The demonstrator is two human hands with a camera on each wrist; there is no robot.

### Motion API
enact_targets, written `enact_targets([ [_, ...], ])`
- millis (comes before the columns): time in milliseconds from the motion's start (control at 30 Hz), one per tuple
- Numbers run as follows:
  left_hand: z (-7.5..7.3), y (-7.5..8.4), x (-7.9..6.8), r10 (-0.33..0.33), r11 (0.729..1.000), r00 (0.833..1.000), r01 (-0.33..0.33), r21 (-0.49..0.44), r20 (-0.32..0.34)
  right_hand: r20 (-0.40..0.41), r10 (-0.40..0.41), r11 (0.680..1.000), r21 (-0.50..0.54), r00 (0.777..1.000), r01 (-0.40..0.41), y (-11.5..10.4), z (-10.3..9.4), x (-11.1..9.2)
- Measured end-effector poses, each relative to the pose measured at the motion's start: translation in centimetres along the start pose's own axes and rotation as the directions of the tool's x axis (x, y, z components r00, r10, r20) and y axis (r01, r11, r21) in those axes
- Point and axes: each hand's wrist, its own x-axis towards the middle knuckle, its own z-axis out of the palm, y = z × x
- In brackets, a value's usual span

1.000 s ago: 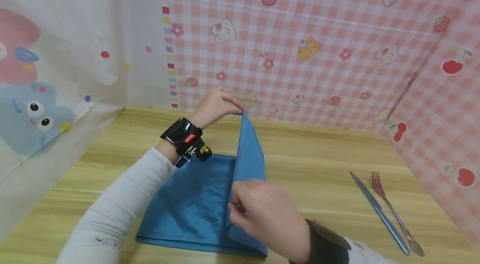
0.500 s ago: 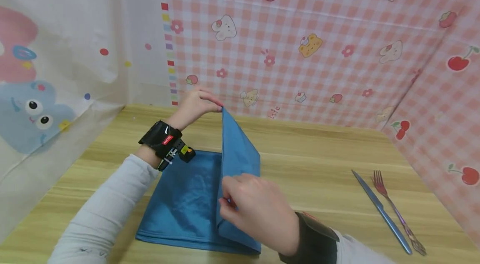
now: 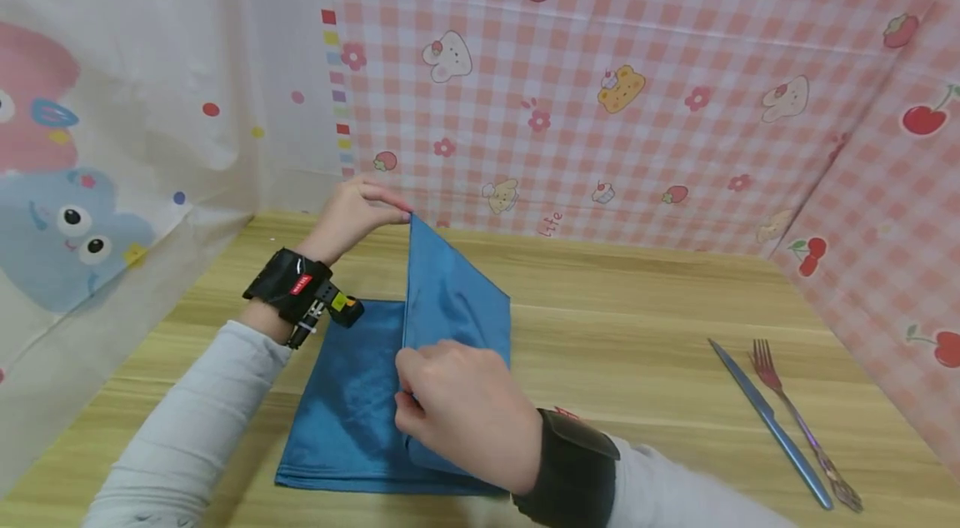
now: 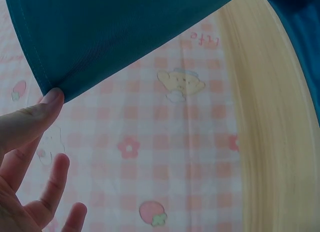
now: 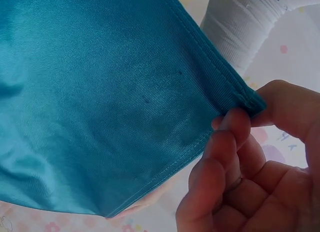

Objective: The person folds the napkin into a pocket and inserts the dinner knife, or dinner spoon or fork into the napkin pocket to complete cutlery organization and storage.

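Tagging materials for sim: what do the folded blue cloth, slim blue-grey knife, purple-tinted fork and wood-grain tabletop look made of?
Folded blue cloth: woven, satiny, perhaps synthetic; fine diagonal ribbing, sheen, stitched hems.
Slim blue-grey knife and purple-tinted fork: probably metal, glossy; thin forms, highlights; coating unclear.
Wood-grain tabletop: wood or printed laminate, smooth-looking; streaks fit either.

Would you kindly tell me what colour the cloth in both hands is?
The cloth is blue, seen best in the head view.
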Motion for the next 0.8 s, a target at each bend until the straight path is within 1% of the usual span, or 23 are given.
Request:
enact_targets([
  [100, -0.6, -0.8, -0.3, -0.021, 1.0, 1.0, 0.021, -0.004, 0.002, 0.012, -0.015, 1.0, -0.006, 1.0, 0.015, -0.2, 0.4, 0.4],
  [200, -1.0, -1.4, -0.4, -0.033, 0.999, 0.999, 0.033, 0.011, -0.001, 0.023, -0.022, 1.0, -0.013, 0.999, 0.022, -0.4, 0.8, 0.7],
  [333, -1.4, -2.0, -0.7, -0.048, 0.998, 0.999, 0.048, 0.028, -0.003, 0.014, -0.041, 0.999, -0.025, 0.999, 0.041, -0.8, 1.4, 1.1],
  [567, -1.3, -3.1, -1.2, -0.106, 0.994, 0.994, 0.107, -0.039, 0.009, 0.008, -0.067, 0.997, -0.026, 0.998, 0.067, -1.2, 2.3, 1.9],
  [700, -1.5, -4.0, -1.5, -0.116, 0.992, 0.993, 0.116, -0.047, 0.016, 0.016, -0.077, 0.996, -0.036, 0.997, 0.078, -1.5, 2.9, 2.6],
  [800, -1.7, -4.8, -1.7, -0.121, 0.991, 0.992, 0.122, -0.046, 0.034, 0.042, -0.083, 0.996, -0.04, 0.996, 0.085, -1.8, 3.4, 3.2],
])
